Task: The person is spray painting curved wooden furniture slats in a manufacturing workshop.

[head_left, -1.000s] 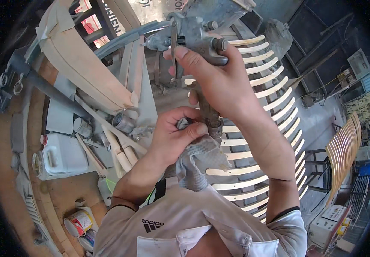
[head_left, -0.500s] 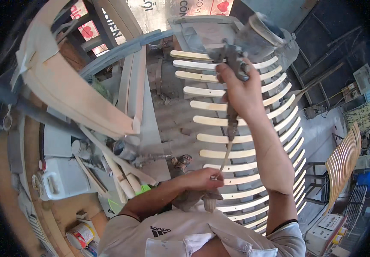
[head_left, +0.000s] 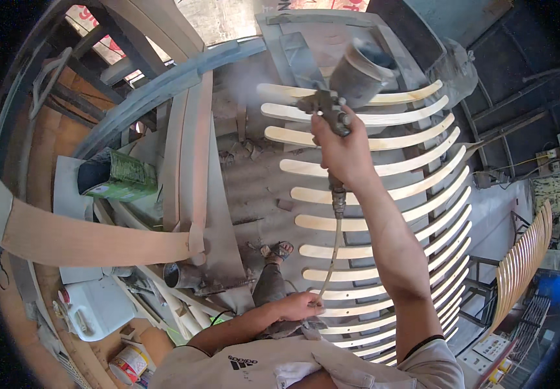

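Spraying: gun (head_left: 338, 97) in right hand (head_left: 341, 152)

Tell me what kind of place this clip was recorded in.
Probably a furniture finishing workshop. The right hand holds a spray gun over rows of curved wooden slats, the left hand holds its hose, and paint tins and bent wood parts lie around.

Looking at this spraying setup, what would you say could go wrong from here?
The hose hangs across the curved wooden slats from the spray gun in the right hand to the left hand; it might drag over wet coating. Spray mist drifts near the gun, possibly settling on the wooden parts at the left.
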`<state>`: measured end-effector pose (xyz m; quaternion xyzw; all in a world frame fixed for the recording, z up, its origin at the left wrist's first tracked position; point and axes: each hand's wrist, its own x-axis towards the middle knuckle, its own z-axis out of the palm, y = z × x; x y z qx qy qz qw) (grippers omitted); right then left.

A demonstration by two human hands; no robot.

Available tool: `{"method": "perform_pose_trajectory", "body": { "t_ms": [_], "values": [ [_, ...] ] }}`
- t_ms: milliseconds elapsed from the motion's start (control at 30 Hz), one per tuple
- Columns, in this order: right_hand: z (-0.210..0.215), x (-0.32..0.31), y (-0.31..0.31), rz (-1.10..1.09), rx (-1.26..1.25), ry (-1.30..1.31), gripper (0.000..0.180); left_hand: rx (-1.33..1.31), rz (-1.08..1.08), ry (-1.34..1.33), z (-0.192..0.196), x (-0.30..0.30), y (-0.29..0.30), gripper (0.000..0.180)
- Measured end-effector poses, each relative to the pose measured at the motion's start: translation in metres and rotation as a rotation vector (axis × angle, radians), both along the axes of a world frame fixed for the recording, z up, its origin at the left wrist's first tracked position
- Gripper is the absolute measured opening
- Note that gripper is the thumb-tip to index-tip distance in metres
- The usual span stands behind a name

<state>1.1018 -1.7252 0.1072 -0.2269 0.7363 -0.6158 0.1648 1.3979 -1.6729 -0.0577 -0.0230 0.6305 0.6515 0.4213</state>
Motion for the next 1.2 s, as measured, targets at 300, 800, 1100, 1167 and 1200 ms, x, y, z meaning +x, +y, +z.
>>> {"method": "perform_pose_trajectory", "body": {
  "t_ms": [300,800,1100,1167,1200],
  "values": [
    [-0.012,-0.052,0.045,-0.082,0.039,-0.117,0.023,0.123,0.097,-0.092,-0.023,-0.001,-0.001,0.026],
    [-0.014,-0.204,0.209,-0.499,0.245,0.052,0.018,0.058,0.118,-0.196,-0.044,0.024,-0.009,0.026],
    [-0.024,-0.324,0.247,-0.637,0.33,0.288,0.027,0.205,0.208,-0.33,-0.016,0.004,-0.019,0.03],
    [-0.024,-0.347,0.246,-0.671,0.433,0.362,0.029,0.309,0.201,-0.171,-0.022,0.002,-0.021,0.031],
    [-0.026,-0.359,0.255,-0.694,0.466,0.362,0.028,0.261,0.135,-0.276,0.028,-0.033,-0.03,0.033]
  ]
}}
